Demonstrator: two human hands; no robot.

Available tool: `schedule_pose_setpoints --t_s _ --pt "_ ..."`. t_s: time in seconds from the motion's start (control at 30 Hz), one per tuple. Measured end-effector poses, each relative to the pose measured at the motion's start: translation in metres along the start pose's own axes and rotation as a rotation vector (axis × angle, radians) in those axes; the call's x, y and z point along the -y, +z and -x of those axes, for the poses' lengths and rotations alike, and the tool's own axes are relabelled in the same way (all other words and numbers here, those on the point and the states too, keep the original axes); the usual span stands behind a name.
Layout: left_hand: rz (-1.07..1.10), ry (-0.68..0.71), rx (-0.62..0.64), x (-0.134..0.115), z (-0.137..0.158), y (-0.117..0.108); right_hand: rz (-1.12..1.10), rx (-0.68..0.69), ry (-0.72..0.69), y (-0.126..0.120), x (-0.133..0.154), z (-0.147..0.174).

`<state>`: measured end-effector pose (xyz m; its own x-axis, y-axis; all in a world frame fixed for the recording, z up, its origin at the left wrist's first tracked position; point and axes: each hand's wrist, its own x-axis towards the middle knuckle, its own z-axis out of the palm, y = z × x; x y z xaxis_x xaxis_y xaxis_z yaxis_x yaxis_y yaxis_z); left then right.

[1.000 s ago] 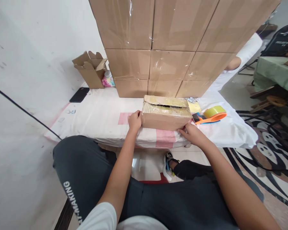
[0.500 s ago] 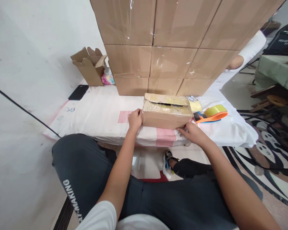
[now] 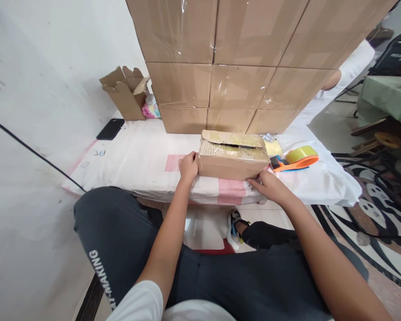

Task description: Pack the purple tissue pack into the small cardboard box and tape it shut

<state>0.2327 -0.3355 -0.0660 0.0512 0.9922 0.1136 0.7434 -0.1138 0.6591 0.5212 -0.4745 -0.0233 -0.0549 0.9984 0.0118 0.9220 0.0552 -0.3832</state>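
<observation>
A worn cardboard box (image 3: 233, 166) lies near the front edge of the cloth-covered table (image 3: 147, 165). Its top flaps are frayed, with a dark gap between them and yellowed tape along the edges. My left hand (image 3: 189, 166) grips the box's left end, fingers partly hidden behind it. At the lower right corner, my right hand (image 3: 268, 183) holds the box with thumb and fingers. Just right of the box lies an orange tape dispenser (image 3: 296, 164) carrying a roll of yellowish tape (image 3: 301, 154).
Taped cardboard cartons (image 3: 242, 87) are stacked behind the box. An open carton (image 3: 125, 96), a colourful packet (image 3: 151, 109) and a black phone (image 3: 110, 129) stand or lie at the left by the wall. Another person's white sleeve (image 3: 356, 64) shows behind the stack.
Almost nothing differs; the whole view has shifted very slightly. Both hands keep their hold on the box, and the other person's arm behind the stack has moved a little.
</observation>
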Motion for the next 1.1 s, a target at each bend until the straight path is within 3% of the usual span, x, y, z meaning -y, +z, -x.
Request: schedule_pose_setpoints --t_s 1.1 --pt "-0.013 -0.012 0.01 -0.002 0.0006 -0.0011 -0.048 -0.044 -0.047 0.0029 -0.0032 -0.0007"
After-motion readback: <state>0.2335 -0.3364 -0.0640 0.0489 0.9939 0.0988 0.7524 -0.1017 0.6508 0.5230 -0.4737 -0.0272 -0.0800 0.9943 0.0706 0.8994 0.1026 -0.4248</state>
